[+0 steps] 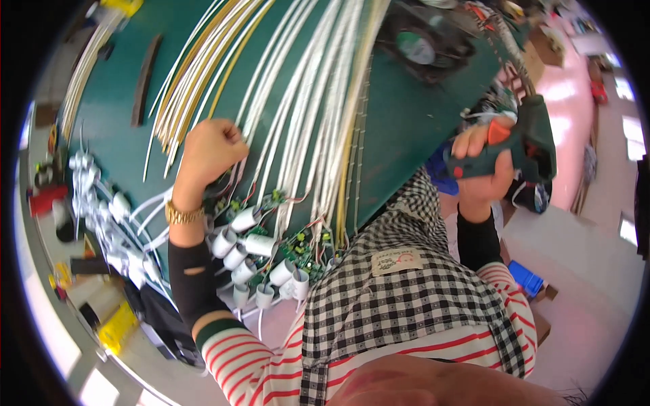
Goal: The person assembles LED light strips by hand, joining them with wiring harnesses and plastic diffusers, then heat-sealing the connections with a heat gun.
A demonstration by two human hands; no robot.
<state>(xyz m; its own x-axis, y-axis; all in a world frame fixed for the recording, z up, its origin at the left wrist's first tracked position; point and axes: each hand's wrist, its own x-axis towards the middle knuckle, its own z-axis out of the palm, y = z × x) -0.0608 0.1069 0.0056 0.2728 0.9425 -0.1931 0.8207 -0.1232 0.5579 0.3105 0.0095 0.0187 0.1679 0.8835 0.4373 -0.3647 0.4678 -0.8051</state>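
Note:
My left hand [213, 152] is closed above the lower ends of long white LED-style strips [298, 115] laid side by side on the table. What its curled fingers hold, if anything, is hidden. At the table's right edge my right hand [484, 159] is wrapped around a dark green handheld power tool [538, 128] with an orange trigger. Below my left hand, several white cylindrical caps [261, 245] and small green circuit boards [298, 250] with thin wires are bunched at the table's near edge. Yellowish strips [220, 51] lie beyond my left hand.
The green table [413, 122] carries a dark fan-like object [426, 44] at the far right and a narrow dark bar [145, 81] at the left. White cables and connectors [108, 216] are heaped along its left edge. A blue bin [526, 277] stands on the floor at right.

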